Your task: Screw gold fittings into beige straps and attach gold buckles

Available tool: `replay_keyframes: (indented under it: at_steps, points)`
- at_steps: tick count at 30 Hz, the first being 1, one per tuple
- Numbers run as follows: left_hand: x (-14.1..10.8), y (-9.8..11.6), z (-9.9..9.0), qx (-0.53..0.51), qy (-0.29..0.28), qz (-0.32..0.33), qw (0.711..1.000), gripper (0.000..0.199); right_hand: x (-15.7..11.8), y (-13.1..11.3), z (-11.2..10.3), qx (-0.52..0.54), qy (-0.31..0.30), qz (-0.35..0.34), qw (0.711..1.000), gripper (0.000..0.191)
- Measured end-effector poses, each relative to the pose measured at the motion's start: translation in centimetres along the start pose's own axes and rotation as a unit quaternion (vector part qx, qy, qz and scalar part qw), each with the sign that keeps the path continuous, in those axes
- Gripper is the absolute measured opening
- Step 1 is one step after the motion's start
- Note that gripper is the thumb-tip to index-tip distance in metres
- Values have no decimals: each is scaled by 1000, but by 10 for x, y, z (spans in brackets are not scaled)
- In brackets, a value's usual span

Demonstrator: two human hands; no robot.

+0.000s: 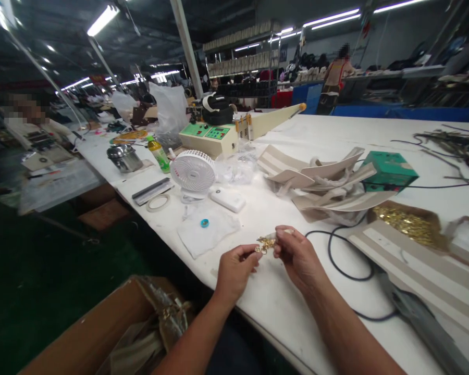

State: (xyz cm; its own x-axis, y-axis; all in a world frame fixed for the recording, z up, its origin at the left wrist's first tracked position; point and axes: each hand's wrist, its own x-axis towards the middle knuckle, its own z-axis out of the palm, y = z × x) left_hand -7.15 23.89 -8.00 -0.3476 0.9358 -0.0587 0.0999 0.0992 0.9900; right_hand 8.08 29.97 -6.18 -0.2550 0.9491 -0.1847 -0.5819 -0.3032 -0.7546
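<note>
Over the near edge of the white table, my left hand pinches a small gold ring-shaped metal fitting between thumb and fingertips. My right hand is closed on a slim pale object with a pointed tip, whose exact kind I cannot make out. Its tip points left, just above the fitting. More small gold pieces show between the hands; whether they lie on the table or are held is unclear. Beyond my hands, a small blue cap rests on a thin white sheet.
A white fan, a white power bank and a tape roll stand ahead. Curved beige pieces, a box of gold fittings and a black cable lie rightward. An open carton sits below left.
</note>
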Motion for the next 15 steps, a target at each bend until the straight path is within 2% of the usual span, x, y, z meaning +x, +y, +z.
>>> replay_keyframes:
  at_steps: [4,9,12,15]
  points:
    - [5,-9,-11,41,47,43,997,16,-2,1,-2,-113,12,-63,992,34]
    - [4,-16,-13,63,50,77,994,12,-12,1,6,-322,15,-139,936,30]
    - [3,-18,-12,77,50,109,990,9,-16,1,9,-386,19,-159,908,29]
    - [2,-20,-12,90,51,118,988,8,-18,3,9,-416,16,-163,894,29]
